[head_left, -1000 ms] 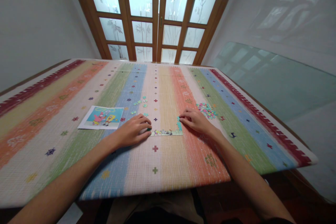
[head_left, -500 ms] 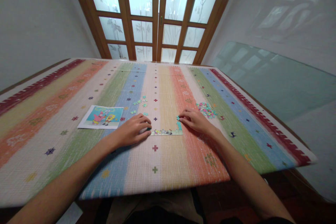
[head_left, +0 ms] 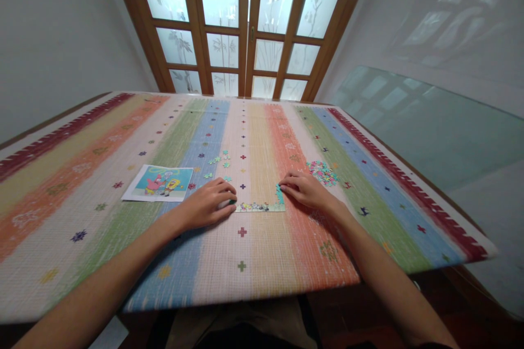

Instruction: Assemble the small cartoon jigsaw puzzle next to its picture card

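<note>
Barely anything has shifted since the frame half a second earlier: both hands hold their places at the unfinished puzzle edge, near the middle of the striped, cloth-covered surface. Fingers bent, the left hand rests over the edge's left end, blocking it from view; whether it grips a piece cannot be told. Thumb and fingertips close together, the right hand touches the teal column rising from the other end and partly covers it; a pinch there cannot be confirmed. Loose teal pieces lie scattered just beyond the left hand, while a multicolored pile sits beside the right. Left of the left hand lies a cartoon picture sheet. Wood-framed glass doors stand beyond the surface's far end.
</note>
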`<state>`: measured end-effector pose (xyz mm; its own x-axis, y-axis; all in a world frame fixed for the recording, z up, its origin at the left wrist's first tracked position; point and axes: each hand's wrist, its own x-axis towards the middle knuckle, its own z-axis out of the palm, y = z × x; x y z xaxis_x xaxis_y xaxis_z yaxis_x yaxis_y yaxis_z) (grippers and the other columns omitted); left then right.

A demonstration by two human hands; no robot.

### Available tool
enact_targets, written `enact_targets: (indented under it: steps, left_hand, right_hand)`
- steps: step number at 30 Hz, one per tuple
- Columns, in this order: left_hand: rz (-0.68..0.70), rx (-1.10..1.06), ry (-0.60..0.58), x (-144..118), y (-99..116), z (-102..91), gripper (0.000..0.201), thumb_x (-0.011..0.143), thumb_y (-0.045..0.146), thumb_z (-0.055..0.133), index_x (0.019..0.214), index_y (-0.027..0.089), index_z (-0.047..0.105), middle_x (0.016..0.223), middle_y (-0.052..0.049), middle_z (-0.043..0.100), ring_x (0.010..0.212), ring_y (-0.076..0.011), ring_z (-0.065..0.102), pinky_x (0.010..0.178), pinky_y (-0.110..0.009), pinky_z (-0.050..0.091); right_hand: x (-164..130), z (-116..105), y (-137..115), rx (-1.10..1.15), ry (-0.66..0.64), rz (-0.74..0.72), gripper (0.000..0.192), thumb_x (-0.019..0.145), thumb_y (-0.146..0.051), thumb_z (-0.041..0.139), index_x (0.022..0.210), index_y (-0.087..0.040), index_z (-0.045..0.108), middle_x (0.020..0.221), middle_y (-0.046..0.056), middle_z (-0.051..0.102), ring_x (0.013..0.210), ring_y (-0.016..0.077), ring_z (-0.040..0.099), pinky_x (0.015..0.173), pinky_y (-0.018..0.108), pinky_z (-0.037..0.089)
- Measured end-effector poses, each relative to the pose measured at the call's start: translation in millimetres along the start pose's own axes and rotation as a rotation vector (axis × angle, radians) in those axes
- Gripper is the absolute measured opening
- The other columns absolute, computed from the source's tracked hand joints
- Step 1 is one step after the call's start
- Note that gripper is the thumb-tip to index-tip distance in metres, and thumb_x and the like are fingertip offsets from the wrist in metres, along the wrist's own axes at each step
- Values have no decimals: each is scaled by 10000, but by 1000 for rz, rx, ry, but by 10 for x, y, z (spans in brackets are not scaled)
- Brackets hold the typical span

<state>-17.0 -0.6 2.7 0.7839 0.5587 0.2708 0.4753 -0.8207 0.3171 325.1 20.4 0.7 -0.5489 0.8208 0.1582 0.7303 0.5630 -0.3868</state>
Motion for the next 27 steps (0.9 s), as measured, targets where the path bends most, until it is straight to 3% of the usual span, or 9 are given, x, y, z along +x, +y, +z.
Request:
enact_targets:
  steps: [19, 27]
  left_hand:
    - [5, 10, 9, -4, -9, 20, 217, 1039, 333, 490, 1044, 218, 675, 1115, -76, 695, 1049, -238, 611, 974, -434, 499]
    - [13, 12, 5, -6, -13, 16, 196, 1039, 327, 504, 1065, 213, 662, 1135, -75, 684, 1057, -235, 607, 993, -435, 490]
  right_hand:
    - [55, 87, 10, 22, 66, 83, 98, 922, -247, 680, 923, -197, 764, 854, 60, 659, 762, 192, 599, 708, 318, 429]
    - [45, 14, -28, 43, 69, 78, 133, 943, -269, 639, 917, -203, 752, 863, 73, 668, 759, 196, 605, 722, 337, 455]
